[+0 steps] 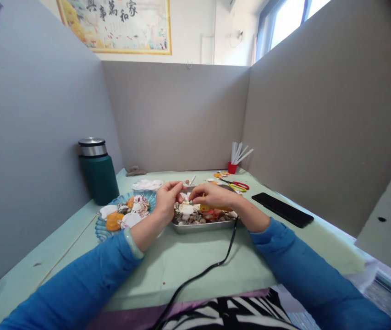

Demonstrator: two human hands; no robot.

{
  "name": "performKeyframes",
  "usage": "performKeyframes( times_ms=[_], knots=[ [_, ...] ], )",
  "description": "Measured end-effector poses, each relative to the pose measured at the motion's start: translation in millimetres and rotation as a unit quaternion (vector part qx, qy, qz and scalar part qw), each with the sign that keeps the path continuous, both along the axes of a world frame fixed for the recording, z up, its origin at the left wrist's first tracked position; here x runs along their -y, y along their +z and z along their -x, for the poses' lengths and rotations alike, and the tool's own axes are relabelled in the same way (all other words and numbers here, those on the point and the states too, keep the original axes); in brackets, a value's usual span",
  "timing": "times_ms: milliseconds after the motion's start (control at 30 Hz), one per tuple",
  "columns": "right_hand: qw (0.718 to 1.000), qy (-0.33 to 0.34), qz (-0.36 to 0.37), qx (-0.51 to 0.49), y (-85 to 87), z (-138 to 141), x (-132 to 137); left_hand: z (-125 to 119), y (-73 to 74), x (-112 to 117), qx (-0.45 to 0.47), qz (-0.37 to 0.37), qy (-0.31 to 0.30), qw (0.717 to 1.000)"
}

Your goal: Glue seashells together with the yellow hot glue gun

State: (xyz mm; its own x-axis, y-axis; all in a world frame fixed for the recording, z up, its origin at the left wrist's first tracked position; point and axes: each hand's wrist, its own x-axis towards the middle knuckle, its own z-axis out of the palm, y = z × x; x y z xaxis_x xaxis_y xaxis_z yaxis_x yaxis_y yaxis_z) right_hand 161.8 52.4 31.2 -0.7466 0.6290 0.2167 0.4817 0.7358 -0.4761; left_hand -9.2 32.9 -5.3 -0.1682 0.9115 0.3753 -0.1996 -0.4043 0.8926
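A metal tray (pixel 204 228) holds many small seashells (pixel 186 210), with orange and red pieces among them. Over its left edge is my left hand (pixel 167 198), thumb and fingertips pinched together; whatever they hold is too small to make out. My right hand (pixel 214 195) reaches over the tray from the right, its fingers bent down and closed close to the shells. A small greenish bit shows at its fingertips, but I cannot tell what it is. Left of my left hand, a blue scalloped plate (pixel 102 233) bears larger white, orange and striped shells (pixel 113 221).
A green bottle (pixel 99 178) stands at the left. A black phone (pixel 282 209) lies right of the tray, near red-and-yellow-handled scissors (pixel 238 185). Behind is a red cup (pixel 232 168) of white sticks. A black cord (pixel 212 266) runs from the tray toward my lap. Grey partitions (pixel 178 114) enclose the table.
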Motion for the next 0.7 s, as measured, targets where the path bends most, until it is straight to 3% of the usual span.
performKeyframes(
  times_ms=[100, 167, 367, 533, 700],
  knots=[
    [0.994, -0.048, -0.096, 0.019, -5.1, 5.1, 0.3, -0.3, 0.2, 0.8, 0.0, -0.003, -0.005, 1.0],
    [0.987, -0.033, -0.141, 0.076, -8.4, 10.7, 1.9, -0.5, 0.5, 1.3, -0.003, -0.002, -0.005, 1.0],
    [0.958, -0.009, -0.152, 0.241, -14.5, 27.3, 14.6, -0.1, 0.9, 0.8, -0.006, -0.003, 0.002, 1.0],
    [0.96, -0.007, -0.19, 0.206, -17.8, 28.4, 10.7, -0.1, 0.6, 1.5, -0.006, 0.002, -0.001, 1.0],
    [0.997, 0.012, -0.066, 0.039, -3.3, 6.2, 4.7, -0.9, 0.9, 1.9, 0.004, -0.001, -0.009, 1.0]
  ],
)
